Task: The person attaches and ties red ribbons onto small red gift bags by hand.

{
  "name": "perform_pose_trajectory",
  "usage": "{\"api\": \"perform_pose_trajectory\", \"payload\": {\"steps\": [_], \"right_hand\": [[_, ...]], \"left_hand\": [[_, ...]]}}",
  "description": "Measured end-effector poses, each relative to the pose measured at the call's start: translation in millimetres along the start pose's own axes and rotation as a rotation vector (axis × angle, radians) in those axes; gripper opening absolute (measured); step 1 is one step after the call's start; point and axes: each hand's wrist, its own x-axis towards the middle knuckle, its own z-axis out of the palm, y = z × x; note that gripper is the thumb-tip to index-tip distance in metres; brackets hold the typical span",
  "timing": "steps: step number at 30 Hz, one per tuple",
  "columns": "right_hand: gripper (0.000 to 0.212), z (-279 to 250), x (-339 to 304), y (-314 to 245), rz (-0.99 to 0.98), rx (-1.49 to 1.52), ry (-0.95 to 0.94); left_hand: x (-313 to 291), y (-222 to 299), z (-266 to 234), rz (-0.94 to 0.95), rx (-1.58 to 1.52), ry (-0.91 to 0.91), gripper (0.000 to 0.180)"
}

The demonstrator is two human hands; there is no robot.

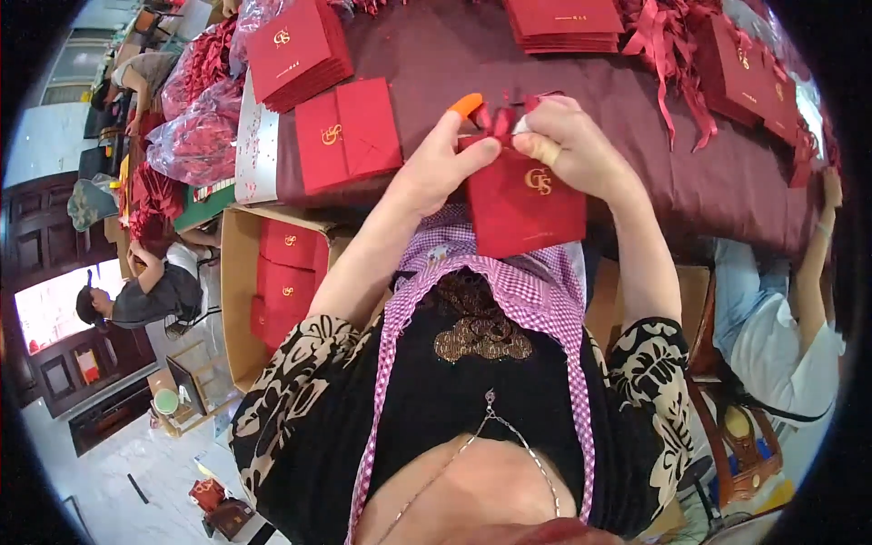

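Note:
Between my two hands hangs a small red paper gift bag (522,222) with a gold emblem, just past the table's near edge. At its top edge is a dark red ribbon (498,123). My left hand (445,162), an orange finger cot on one fingertip, pinches the ribbon at the bag's upper left. My right hand (572,145) is closed around the ribbon at the upper right, with pale wrapping on its thumb and a finger. The ribbon's exact path between the fingers is partly hidden.
Left on the dark red tablecloth (436,64) lie flat red bags (350,136) and a stack of bags (295,54). Another stack (563,25) is farther back; loose ribbons (661,64) and finished bags are right. A cardboard box (238,300) holds red bags. People work on both sides.

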Motion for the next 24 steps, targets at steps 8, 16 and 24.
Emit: {"api": "perform_pose_trajectory", "payload": {"steps": [8, 16, 24], "right_hand": [[0.047, -28, -17, -6, 0.083, -0.096, 0.292], [0.061, 3, -52, -62, -0.031, -0.588, -0.152], [0.053, -49, -31, -79, -0.227, -0.367, -0.187]], "left_hand": [[19, 5, -13, 0.083, -0.284, 0.229, 0.049], [21, 4, -17, 0.002, -0.407, 0.043, 0.045], [29, 11, -39, -0.217, -0.417, -0.118, 0.043]]}}
